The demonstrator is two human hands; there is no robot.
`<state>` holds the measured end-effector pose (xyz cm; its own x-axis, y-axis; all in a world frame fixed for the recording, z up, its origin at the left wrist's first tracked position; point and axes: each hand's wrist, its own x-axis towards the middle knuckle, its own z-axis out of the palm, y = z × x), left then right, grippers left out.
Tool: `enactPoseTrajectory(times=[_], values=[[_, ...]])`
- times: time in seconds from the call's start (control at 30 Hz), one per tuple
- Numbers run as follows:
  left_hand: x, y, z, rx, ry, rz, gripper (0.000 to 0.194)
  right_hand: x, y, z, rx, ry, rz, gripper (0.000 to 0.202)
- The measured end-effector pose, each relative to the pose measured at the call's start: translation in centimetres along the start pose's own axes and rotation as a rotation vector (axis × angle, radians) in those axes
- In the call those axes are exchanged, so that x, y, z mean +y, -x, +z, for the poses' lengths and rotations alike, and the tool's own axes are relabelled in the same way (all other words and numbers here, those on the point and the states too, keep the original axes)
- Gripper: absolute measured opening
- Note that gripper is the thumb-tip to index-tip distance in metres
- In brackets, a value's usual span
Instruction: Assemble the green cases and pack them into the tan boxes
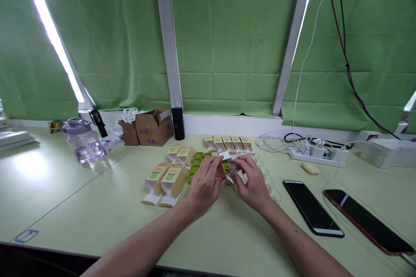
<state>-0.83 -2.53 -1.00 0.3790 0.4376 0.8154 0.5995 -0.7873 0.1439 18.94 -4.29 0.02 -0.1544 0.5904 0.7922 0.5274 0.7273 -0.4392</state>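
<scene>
My left hand (204,184) is closed around a small brown cardboard box (221,170) with white insides and an open end. The fingers of my right hand (251,181) pinch at the open end, on its white flaps. A green piece (226,166) shows inside the opening. Left of my hands stand several like boxes (175,178) with green labels and their flaps open. Behind runs a row of such boxes (228,143). Green cup-like pieces (196,163) lie beside my left hand, partly hidden by it. Clear round plastic pieces (275,194) lie beyond my right hand.
On the right lie two phones (312,207) (367,220), a power strip (320,156) with cables and a beige mouse-like object (310,168). A purple-lidded jug (85,143), an open carton (152,130) and a black cylinder (178,123) stand at the back left.
</scene>
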Motion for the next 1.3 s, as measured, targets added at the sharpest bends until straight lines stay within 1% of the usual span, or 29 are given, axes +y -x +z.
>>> enactPoseTrajectory(times=[0.07,0.17,0.33,0.57,0.67,0.77,0.9,0.97,1.03,1.07,1.17,1.3], values=[[0.2,0.1,0.1,-0.019,-0.021,0.017,0.07,0.0,0.0,0.3,0.018,0.017,0.034,0.017],[0.4,0.3,0.2,-0.05,-0.048,0.028,0.07,0.0,0.2,0.9,0.005,0.048,0.068,0.01],[0.3,0.2,0.1,-0.058,-0.063,0.039,0.068,-0.1,0.4,1.3,0.039,0.034,0.105,0.013],[-0.1,-0.2,-0.1,-0.014,-0.067,0.033,0.069,-0.3,0.0,0.7,0.145,-0.052,0.127,0.018],[-0.2,-0.2,-0.1,-0.002,-0.077,0.031,0.069,-0.3,0.0,0.6,0.168,-0.127,0.167,0.016],[-0.3,-0.2,-0.1,0.002,-0.081,0.033,0.07,-0.4,0.0,0.6,0.178,-0.241,0.239,0.018],[-0.3,-0.3,-0.3,-0.002,-0.113,0.031,0.07,-0.8,-0.1,0.2,0.234,-0.48,0.382,0.024],[-0.3,-0.4,-0.4,-0.004,-0.139,0.041,0.069,-1.1,-0.2,-0.1,0.25,-0.596,0.429,0.028],[-0.4,-0.4,-0.5,-0.005,-0.162,0.052,0.068,-1.2,-0.4,-0.4,0.213,-0.687,0.469,0.032],[-0.4,-0.5,-0.6,-0.006,-0.173,0.06,0.067,-1.2,-0.5,-0.4,0.169,-0.729,0.498,0.034],[-0.4,-0.6,-0.7,-0.009,-0.205,0.102,0.063,-1.0,-0.8,-0.3,-0.023,-0.85,0.599,0.043],[-0.3,-0.6,-0.7,-0.029,-0.223,0.22,0.056,-0.8,-0.7,0.5,-0.233,-0.914,0.678,0.051]])
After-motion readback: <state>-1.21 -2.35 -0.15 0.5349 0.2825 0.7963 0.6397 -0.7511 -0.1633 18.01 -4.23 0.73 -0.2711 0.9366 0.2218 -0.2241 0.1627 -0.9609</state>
